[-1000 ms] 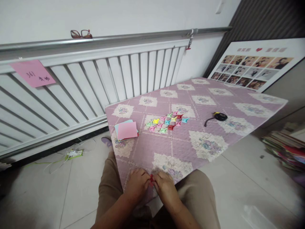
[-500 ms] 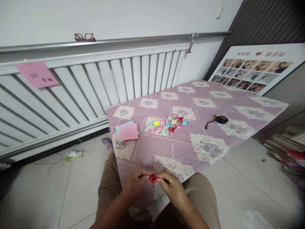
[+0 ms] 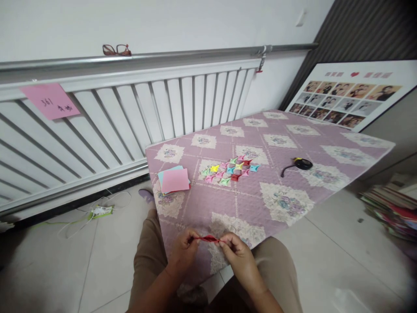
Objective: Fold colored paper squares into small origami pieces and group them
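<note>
Head view, hands (image 3: 183, 251) (image 3: 239, 254) pinched, gripping red paper (image 3: 209, 238)

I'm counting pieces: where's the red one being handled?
In the head view, the red paper is at lower centre, pinched between the left hand and the right hand, over the tablecloth.

Against the wall I see a white radiator (image 3: 160, 104) bearing a pink handwritten note (image 3: 50, 101), with glasses (image 3: 116, 51) resting on the pipe (image 3: 195, 54) above. I make out a power strip (image 3: 101, 211) on the floor (image 3: 107, 269), a black-and-yellow strapped object (image 3: 302, 164) on the surface (image 3: 218, 206), and a tilted photo board (image 3: 343, 96) at right.
</note>
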{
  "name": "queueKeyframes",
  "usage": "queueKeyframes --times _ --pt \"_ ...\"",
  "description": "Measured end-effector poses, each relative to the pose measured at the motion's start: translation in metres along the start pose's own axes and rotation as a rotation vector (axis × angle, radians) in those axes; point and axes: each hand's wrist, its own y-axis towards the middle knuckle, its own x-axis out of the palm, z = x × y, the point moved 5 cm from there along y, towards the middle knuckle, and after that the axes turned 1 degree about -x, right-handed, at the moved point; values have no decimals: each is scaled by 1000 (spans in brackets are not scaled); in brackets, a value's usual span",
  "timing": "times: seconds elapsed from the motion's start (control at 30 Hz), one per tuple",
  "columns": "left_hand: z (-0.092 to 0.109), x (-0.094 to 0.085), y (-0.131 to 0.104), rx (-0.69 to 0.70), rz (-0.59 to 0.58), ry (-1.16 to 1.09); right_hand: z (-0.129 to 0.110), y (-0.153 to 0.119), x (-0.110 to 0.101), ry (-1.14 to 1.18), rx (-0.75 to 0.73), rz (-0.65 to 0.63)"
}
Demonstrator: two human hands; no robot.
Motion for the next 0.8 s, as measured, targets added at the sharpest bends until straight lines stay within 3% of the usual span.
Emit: queueKeyframes --times 0.13,0.4,0.5,0.63,0.8 --pt "-7 5 -3 -11 -19 87 5 1 0 -60 -20 8" --pt "-5 12 -3 24 -159 409 13 6 5 -355 -161 -100" --pt "-2 15 -4 54 -225 562 7 4 6 -413 -223 -130" --pt "2 15 -5 83 -223 582 -8 3 12 -550 -288 -160" --pt "5 16 -1 86 -232 583 -15 11 28 -800 -184 -246"
